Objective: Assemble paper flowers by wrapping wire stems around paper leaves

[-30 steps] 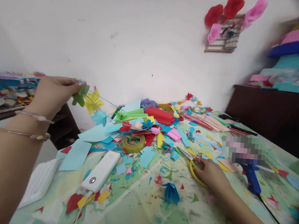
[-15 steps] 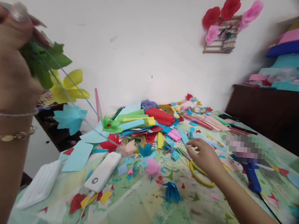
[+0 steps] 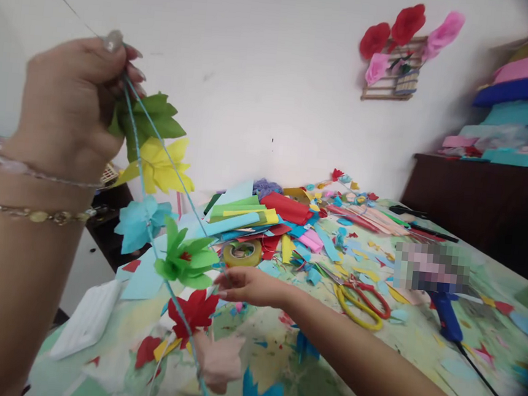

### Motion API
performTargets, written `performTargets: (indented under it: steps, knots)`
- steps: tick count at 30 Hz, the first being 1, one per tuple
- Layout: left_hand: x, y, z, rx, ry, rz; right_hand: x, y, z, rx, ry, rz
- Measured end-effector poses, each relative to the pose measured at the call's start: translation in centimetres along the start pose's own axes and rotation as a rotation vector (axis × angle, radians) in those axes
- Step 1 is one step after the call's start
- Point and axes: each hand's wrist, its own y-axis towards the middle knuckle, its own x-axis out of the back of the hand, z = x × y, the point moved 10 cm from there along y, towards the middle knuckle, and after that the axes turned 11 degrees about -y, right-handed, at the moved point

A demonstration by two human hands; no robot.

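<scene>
My left hand is raised at the upper left, its fingers pinched shut on a thin blue string. Paper flowers hang along that string: dark green, yellow, light blue, bright green, red and pink. My right hand reaches left across the table. Its fingertips touch the string beside the bright green and red flowers in a loose pinch.
A heap of coloured paper scraps covers the far half of the table. Yellow-handled scissors, a tape roll, a blue glue gun and a white pad lie there. A dark cabinet stands right.
My left hand lifted the string, raising the flowers off the table. My right hand left the scissors and moved left to the string.
</scene>
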Motion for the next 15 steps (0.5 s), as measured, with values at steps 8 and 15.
performTargets:
  steps: [8, 15]
  knots:
    - [6.0, 0.1, 3.2, 0.162, 0.022, -0.205, 15.0, -4.8, 2.9, 0.007, -0.337, -0.583]
    - [8.5, -1.6, 10.1, 0.367, 0.017, -0.576, 23.4, -9.2, 6.6, -0.255, -0.919, -0.594]
